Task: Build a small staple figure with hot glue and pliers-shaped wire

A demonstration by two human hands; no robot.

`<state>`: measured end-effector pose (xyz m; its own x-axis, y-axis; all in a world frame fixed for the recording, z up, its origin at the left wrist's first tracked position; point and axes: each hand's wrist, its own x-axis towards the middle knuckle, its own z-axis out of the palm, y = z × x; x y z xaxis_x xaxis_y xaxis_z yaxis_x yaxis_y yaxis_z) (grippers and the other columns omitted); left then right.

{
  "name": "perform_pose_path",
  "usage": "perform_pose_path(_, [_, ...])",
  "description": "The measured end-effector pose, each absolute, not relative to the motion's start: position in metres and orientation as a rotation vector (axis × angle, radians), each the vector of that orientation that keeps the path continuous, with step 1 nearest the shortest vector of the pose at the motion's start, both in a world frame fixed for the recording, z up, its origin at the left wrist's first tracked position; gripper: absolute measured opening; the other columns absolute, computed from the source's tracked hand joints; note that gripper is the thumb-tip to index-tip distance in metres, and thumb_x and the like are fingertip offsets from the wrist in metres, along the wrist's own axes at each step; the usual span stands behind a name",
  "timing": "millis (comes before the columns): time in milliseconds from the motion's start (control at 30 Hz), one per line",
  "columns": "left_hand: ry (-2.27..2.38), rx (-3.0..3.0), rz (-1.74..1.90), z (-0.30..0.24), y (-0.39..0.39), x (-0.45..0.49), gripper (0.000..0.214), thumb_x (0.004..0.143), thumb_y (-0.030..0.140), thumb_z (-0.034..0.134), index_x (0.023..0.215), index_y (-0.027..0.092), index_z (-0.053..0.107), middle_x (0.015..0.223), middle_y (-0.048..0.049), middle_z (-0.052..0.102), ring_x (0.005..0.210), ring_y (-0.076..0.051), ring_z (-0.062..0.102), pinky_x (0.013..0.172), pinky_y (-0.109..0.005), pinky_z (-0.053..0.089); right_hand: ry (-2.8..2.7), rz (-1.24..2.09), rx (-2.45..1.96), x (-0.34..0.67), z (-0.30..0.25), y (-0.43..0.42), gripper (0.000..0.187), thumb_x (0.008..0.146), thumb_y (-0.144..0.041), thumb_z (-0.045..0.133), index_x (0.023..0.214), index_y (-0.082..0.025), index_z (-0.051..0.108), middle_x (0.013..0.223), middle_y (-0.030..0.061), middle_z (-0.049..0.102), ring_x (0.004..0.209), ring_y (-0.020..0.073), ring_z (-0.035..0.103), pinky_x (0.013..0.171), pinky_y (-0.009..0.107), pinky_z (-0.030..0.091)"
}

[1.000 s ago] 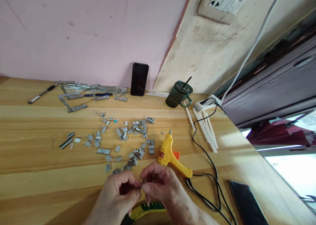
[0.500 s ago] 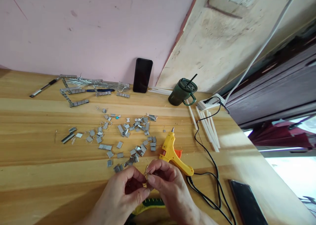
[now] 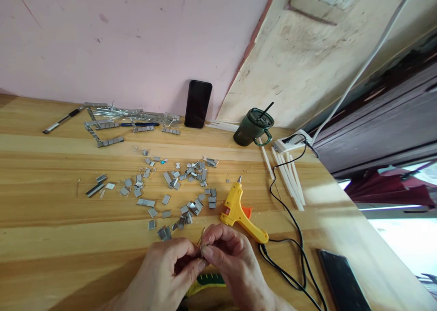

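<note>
My left hand and my right hand meet at the near edge of the wooden table, fingertips pinched together on a small thin metal piece held between them. Just beyond my fingers lie several loose grey staple blocks. A yellow glue gun rests right of them, close to my right hand. Something yellow and green shows below my hands, mostly hidden.
A black phone leans on the pink wall. A dark green cup with a straw, white glue sticks, a power strip and a black cord lie right. Another phone lies near right. Staple strips and pens sit far left.
My hands have stayed at the near edge, shifting slightly and keeping the pinch on the small metal piece. The view has tilted a little; nothing on the table has moved.
</note>
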<state>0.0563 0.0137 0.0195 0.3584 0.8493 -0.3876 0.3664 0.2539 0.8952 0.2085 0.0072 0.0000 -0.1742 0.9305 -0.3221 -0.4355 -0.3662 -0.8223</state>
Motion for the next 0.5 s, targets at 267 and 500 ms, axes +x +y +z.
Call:
perform_pose_path(267, [1.235, 1.404, 0.362, 0.024, 0.016, 0.056, 0.033, 0.084, 0.034, 0.045, 0.054, 0.022, 0.039, 0.054, 0.0053, 0.034, 0.053, -0.013, 0.036, 0.048, -0.021, 0.031, -0.709, 1.704, -1.052, 0.206, -0.002, 0.006, 0.016, 0.068, -0.027, 0.078, 0.066, -0.019, 0.065, 0.059, -0.0034, 0.054, 0.054, 0.0085, 0.044, 0.052, 0.02, 0.037])
perform_pose_path(500, [1.207, 1.473, 0.447, 0.032, 0.018, 0.055, 0.028, 0.084, 0.032, 0.045, 0.058, 0.022, 0.041, 0.055, 0.0047, 0.039, 0.053, -0.013, 0.039, 0.048, -0.021, 0.033, -0.706, 1.646, -1.03, 0.204, 0.003, 0.007, 0.016, 0.072, -0.03, 0.075, 0.07, -0.018, 0.064, 0.061, -0.0021, 0.059, 0.056, 0.0103, 0.052, 0.056, 0.021, 0.044])
